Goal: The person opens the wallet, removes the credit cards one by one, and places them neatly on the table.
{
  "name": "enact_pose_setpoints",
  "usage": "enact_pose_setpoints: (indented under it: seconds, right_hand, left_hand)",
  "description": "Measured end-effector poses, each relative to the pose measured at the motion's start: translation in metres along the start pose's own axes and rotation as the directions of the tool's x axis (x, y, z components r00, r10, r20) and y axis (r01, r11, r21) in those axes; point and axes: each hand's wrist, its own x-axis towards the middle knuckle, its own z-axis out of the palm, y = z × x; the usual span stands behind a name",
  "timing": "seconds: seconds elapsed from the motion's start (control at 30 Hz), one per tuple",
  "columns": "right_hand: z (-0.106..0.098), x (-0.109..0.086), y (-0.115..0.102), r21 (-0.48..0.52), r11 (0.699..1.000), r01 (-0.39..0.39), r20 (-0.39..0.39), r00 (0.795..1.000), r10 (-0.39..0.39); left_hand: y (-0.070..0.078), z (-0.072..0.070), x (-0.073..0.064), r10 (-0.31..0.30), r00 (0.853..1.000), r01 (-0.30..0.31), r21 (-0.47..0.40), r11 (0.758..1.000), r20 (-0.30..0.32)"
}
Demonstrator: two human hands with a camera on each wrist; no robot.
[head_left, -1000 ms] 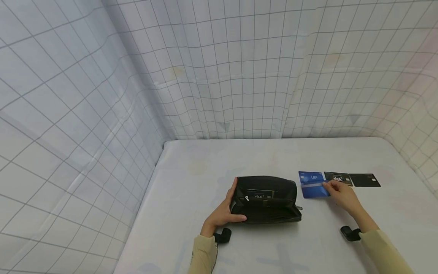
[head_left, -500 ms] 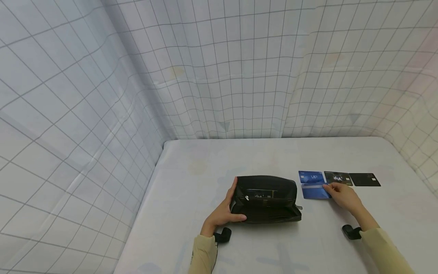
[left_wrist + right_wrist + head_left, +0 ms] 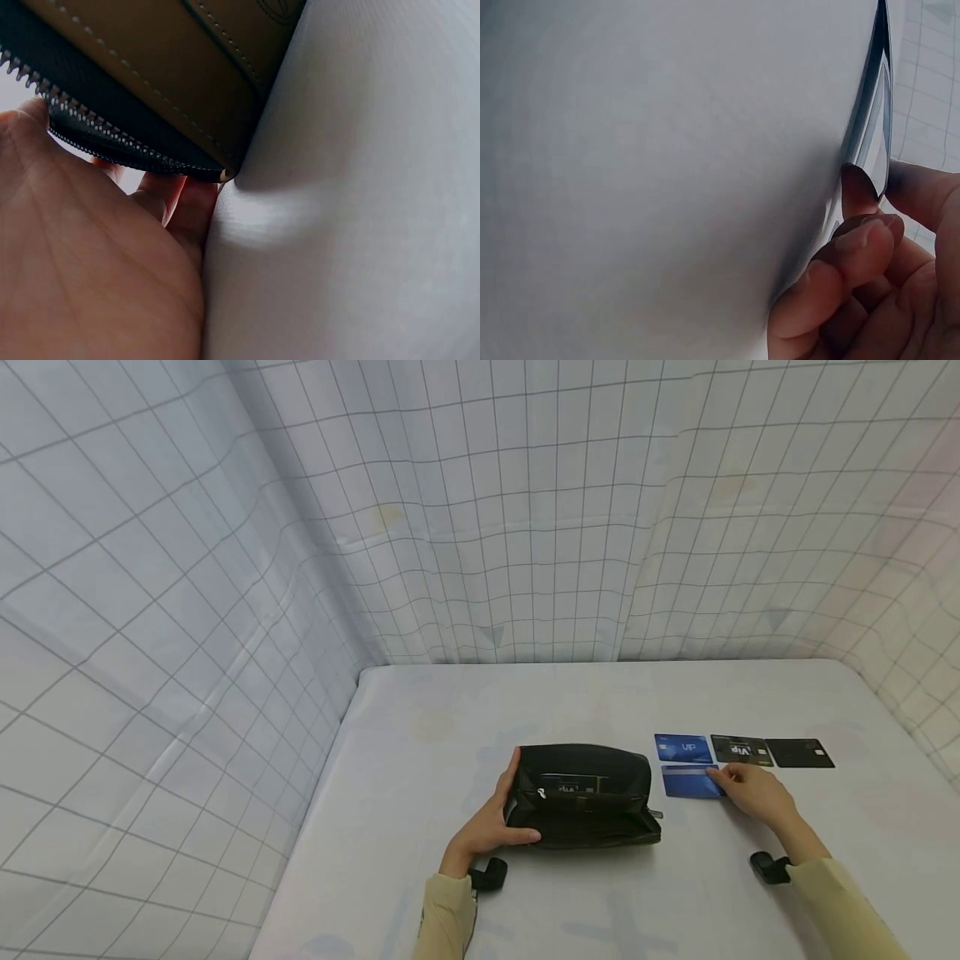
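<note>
I find the left hand (image 3: 487,827) spread around the left end of an open black zippered wallet (image 3: 592,814) on the white cloth-covered surface (image 3: 405,827), thumb along its near edge. My right arm slants inward; the right hand's (image 3: 757,793) thumb and finger pinch the right end of a striped blue rectangular card (image 3: 688,783), right of the wallet.

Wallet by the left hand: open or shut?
Open. In the head view, the two sides of the wallet stand apart, showing its inside and a card in there. The left hand holds one end.
</note>
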Motion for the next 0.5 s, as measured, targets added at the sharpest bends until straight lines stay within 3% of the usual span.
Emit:
enact_pose_setpoints:
  seconds: [0.5]
  right_hand:
    - [-0.0022,-0.0012,-0.0006,-0.069,0.997,-0.038,-0.015,0.999,0.037]
  left_hand:
    - [-0.0010,0.0001,0.0000,0.004,1.000,-0.004,-0.004,1.000,-0.012]
